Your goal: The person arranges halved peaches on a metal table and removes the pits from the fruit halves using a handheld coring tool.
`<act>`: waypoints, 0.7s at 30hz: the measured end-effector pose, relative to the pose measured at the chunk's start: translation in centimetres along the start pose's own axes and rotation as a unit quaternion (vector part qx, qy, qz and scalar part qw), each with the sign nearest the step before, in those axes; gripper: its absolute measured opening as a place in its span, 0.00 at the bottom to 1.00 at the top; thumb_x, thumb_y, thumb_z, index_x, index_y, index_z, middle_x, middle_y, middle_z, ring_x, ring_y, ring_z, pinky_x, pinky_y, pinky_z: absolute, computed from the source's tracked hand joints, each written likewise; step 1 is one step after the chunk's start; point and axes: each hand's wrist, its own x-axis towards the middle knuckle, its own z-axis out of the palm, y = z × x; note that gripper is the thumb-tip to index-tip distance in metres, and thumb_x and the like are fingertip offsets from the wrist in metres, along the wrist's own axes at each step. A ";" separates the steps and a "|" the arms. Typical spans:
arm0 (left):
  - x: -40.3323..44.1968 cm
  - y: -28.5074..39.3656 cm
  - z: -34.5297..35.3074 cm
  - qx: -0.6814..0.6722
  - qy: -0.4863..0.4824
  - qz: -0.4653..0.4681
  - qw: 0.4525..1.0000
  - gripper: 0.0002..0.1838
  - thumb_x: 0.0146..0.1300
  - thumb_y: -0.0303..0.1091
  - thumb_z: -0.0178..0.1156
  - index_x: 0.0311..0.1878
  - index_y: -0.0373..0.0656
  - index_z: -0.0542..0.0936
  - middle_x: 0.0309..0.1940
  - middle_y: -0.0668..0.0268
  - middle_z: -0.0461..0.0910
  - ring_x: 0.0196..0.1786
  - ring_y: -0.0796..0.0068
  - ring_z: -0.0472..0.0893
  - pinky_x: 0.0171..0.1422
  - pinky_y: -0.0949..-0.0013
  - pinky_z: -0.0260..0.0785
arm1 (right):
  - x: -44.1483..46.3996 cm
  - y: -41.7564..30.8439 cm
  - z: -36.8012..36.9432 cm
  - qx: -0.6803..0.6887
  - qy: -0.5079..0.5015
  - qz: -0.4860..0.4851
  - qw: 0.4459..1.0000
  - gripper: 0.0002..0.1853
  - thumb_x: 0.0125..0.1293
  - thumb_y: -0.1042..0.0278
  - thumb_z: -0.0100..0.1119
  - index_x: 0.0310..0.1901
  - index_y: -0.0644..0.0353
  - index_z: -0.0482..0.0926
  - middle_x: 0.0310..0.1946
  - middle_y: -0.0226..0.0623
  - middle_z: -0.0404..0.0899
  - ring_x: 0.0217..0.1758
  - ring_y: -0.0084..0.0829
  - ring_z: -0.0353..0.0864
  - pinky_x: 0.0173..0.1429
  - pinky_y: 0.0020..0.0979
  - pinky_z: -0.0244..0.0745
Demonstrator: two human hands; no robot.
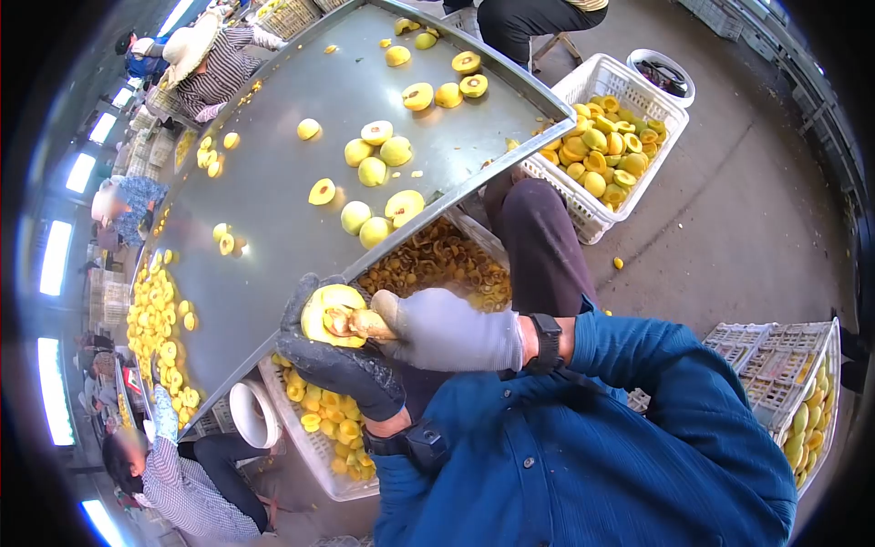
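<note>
My left hand (342, 363), in a dark, wet-looking glove, is cupped around a halved yellow peach (319, 308) with its cut face turned up. My right hand (451, 328), in a pale grey glove, grips a short brownish pitting tool (369, 325) whose tip sits at the pit in the middle of the fruit. Glove and blur partly hide the tool. Both hands are just off the near edge of a metal table (273, 246). On it, nearest my hands, lie whole and cut peaches (374, 232).
Below the table edge is a heap of brown pits and scraps (437, 260). Crates of peach halves stand at right (592, 219) and below left (346, 497). A white bucket (255, 415) is beside the left crate. Co-workers sit along the table; stacked crates (775, 365) are at lower right.
</note>
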 end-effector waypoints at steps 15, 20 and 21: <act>1.6 1.5 -1.8 0.016 -0.176 -0.049 0.983 0.26 0.77 0.49 0.39 0.51 0.33 0.75 0.41 0.57 0.80 0.43 0.69 0.80 0.54 0.65 0.73 | -0.5 -1.4 -0.8 0.184 -0.085 0.133 0.970 0.14 0.61 0.62 0.59 0.43 0.64 0.77 0.33 0.56 0.80 0.36 0.50 0.82 0.42 0.41 0.76; -0.4 -0.9 -3.1 -0.054 -0.171 -0.042 0.983 0.28 0.76 0.53 0.40 0.49 0.33 0.75 0.43 0.56 0.80 0.44 0.64 0.81 0.51 0.65 0.76 | -1.7 -2.1 -0.4 0.270 -0.111 0.178 0.940 0.13 0.62 0.64 0.59 0.43 0.66 0.77 0.32 0.49 0.81 0.36 0.37 0.82 0.42 0.37 0.75; -0.2 -1.8 -3.7 -0.064 -0.189 -0.047 0.979 0.27 0.76 0.52 0.41 0.49 0.33 0.75 0.42 0.56 0.80 0.44 0.64 0.81 0.50 0.63 0.76 | -1.8 -1.5 0.1 0.160 -0.121 0.168 0.965 0.14 0.63 0.64 0.58 0.44 0.66 0.77 0.32 0.44 0.81 0.37 0.32 0.80 0.44 0.36 0.74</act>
